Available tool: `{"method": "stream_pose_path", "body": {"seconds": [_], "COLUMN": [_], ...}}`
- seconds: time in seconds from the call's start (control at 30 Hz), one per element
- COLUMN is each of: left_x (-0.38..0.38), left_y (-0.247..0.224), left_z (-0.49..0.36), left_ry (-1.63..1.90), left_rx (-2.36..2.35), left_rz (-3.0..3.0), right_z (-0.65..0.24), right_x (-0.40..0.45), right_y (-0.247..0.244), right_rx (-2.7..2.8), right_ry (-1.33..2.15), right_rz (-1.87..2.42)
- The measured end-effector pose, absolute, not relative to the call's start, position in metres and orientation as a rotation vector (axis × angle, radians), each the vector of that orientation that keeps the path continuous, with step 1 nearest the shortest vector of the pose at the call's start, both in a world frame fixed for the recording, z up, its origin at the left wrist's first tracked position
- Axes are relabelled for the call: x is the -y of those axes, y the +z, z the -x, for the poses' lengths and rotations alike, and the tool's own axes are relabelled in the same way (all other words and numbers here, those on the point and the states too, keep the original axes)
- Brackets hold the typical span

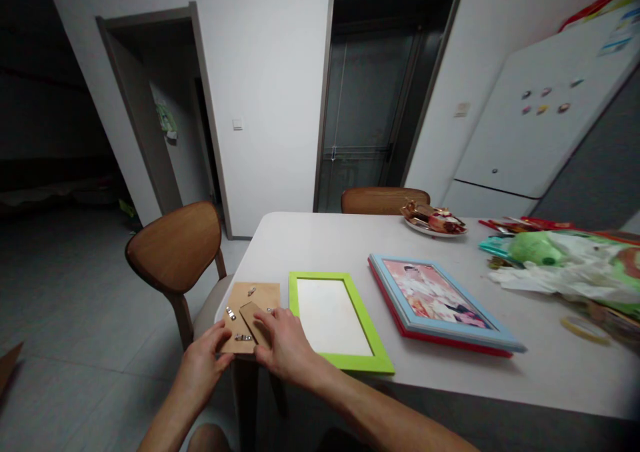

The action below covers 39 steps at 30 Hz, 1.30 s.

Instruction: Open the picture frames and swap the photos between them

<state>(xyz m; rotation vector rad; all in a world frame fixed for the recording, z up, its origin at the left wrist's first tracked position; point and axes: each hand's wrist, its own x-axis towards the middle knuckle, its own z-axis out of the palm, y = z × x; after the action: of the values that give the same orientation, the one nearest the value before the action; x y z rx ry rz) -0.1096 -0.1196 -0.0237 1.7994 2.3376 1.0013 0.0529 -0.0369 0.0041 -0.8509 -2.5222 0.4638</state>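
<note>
A brown picture frame backing board (237, 293) with several metal clips lies at the table's near left corner. My left hand (207, 351) pinches the board's near left edge between thumb and fingers. My right hand (286, 344) rests over the board's right side, its fingers and thumb closed on the easel stand flap (247, 312) and near edge; the palm hides part of the board. Just right of it lies a lime green picture frame (294, 299) around a white sheet (330, 315). Farther right, a light blue frame (445, 335) with a pink photo (425, 289) sits on a red frame (395, 319).
The white table (310, 239) bears a plate (425, 231) of wrapped items at the back, and plastic bags (565, 259) and a tape roll (585, 330) at right. Wooden chairs stand left (177, 245) and behind (385, 200). A fridge (540, 119) is at far right.
</note>
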Motion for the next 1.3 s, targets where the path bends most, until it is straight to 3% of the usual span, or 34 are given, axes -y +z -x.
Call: {"method": "stream_pose_path", "body": {"seconds": [0.23, 0.43, 0.87, 1.1, 1.3], "left_x": [0.105, 0.073, 0.073, 0.076, 0.078], "left_y": [0.015, 0.0, -0.013, -0.012, -0.013], "left_z": [0.04, -0.009, -0.023, -0.021, -0.023], "left_ry": [1.107, 0.888, 0.676, 0.649, 0.681], "left_rx": [-2.106, -1.941, -1.848, -1.894, -1.916], "left_rz": [-1.893, -2.015, -2.186, -2.154, -2.138], "right_z": [-0.132, -0.187, -0.19, -0.178, -0.188], "right_x": [0.014, -0.014, -0.029, -0.052, -0.051], "right_y": [0.028, 0.012, -0.02, -0.014, -0.015], "right_rx": [2.392, 2.438, 2.473, 2.473, 2.558], "right_ry": [0.572, 0.608, 0.3, 0.11, 0.169], "right_rz": [0.807, 1.001, 1.01, 1.267, 1.093]}}
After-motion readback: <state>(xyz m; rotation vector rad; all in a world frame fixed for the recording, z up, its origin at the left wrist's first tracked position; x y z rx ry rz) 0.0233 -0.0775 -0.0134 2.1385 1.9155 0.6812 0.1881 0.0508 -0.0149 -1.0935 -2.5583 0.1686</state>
